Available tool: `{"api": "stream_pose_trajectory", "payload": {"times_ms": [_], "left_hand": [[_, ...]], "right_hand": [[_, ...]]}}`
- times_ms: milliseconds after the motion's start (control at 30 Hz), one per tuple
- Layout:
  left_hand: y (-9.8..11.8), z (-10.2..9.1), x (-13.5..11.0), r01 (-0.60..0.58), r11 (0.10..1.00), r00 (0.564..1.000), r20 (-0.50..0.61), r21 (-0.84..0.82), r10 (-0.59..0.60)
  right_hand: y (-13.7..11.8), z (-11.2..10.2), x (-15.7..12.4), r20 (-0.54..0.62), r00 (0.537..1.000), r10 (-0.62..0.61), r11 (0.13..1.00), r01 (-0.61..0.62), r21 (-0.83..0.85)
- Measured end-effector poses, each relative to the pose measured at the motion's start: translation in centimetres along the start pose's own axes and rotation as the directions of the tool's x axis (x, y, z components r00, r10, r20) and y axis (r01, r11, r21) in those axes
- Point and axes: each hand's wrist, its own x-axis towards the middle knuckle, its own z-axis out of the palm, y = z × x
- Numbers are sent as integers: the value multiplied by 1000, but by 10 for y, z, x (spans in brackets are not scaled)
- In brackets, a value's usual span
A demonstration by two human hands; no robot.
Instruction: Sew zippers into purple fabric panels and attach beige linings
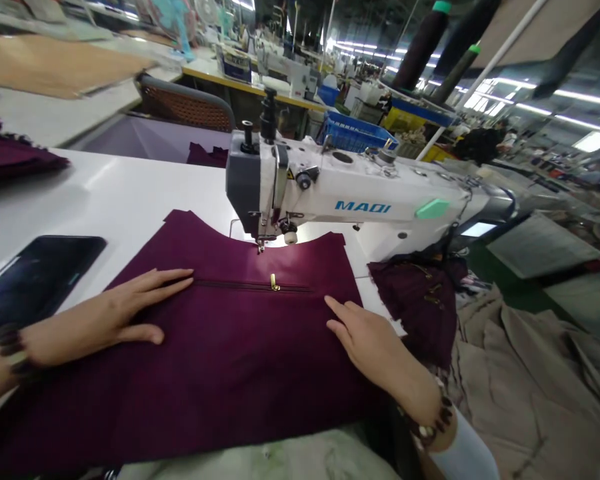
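A dark purple fabric panel (230, 353) lies flat on the white sewing table (115, 193), its far edge under the needle of a white sewing machine (360, 193). A zipper (253, 286) with a gold pull (275, 283) runs across the panel. My left hand (130, 307) rests flat on the fabric, fingers stretched toward the zipper's left end. My right hand (365, 333) lies flat on the panel's right edge, fingertips near the zipper's right end. Neither hand grips anything.
A dark phone or tablet (35, 277) lies at the table's left. More purple pieces are piled at the far left (10, 157) and to the right of the machine (420, 300). Beige cloth (530, 380) heaps at the right. A chair (185, 103) and blue crates (355, 133) stand behind.
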Motion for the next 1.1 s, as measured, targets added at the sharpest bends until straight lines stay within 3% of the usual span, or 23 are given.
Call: {"api": "stream_pose_trajectory", "payload": {"times_ms": [133,233,500,667,767,933,1033,1100], "left_hand": [[-5,7,-10,74,996,996,52,-56,-71],[-1,6,-11,101,991,993,64,-93,-95],[10,-1,-8,91,980,995,-31,-174,-98],[7,1,-8,85,978,996,-24,-191,-91],[8,0,-9,98,975,995,-15,-199,-103],[15,-6,-6,95,976,995,1,-197,-97],[20,-13,-2,73,979,997,-20,-191,-78],[25,-20,1,64,977,997,-23,-205,-70]], "right_hand": [[-5,14,7,-98,995,5,991,-18,-131],[-3,23,10,-98,995,-32,983,14,-183],[-1,25,11,-141,990,-19,1000,18,-11],[-1,28,17,-143,989,-28,999,25,-25],[2,30,18,-158,987,-39,997,49,60],[26,22,35,-233,972,-19,963,81,257],[53,19,56,-345,937,58,970,28,240],[67,21,69,-350,934,73,981,-3,196]]}}
